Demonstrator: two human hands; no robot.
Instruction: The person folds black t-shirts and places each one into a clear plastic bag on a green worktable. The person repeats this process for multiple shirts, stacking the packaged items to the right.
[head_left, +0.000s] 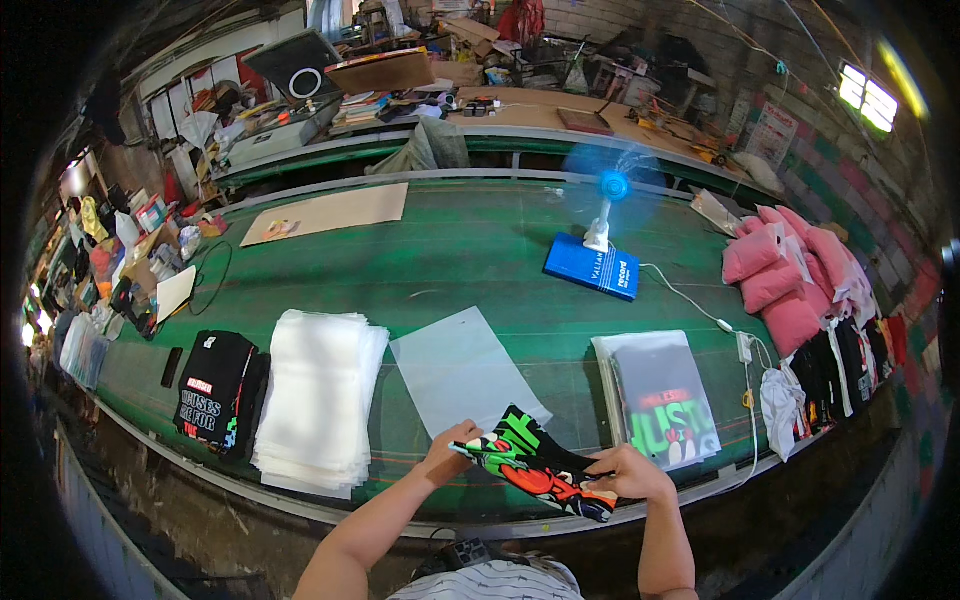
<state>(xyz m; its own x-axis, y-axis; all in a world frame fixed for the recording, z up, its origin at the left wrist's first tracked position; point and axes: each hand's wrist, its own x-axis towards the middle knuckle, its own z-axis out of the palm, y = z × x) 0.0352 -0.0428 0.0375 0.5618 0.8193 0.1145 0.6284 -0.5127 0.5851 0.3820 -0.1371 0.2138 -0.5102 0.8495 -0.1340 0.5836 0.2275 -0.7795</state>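
My left hand (451, 451) and my right hand (628, 472) grip opposite ends of a folded black garment (544, 472) with green, red and white print, held over the table's near edge. Just beyond it a single translucent plastic bag (465, 367) lies flat and askew on the green table. A thick stack of translucent bags (319, 397) is to its left, beside a pile of folded black printed shirts (214, 390). On the right, a stack of bagged printed shirts (664, 397) lies near the table edge.
A small blue fan (614, 185) runs on a blue record book (592, 267), its white cable trailing right. Pink bundles (772, 262) and more garments (832, 375) crowd the right end. A cardboard sheet (326, 215) lies at the far side; a dark phone-like object (172, 367) is at left.
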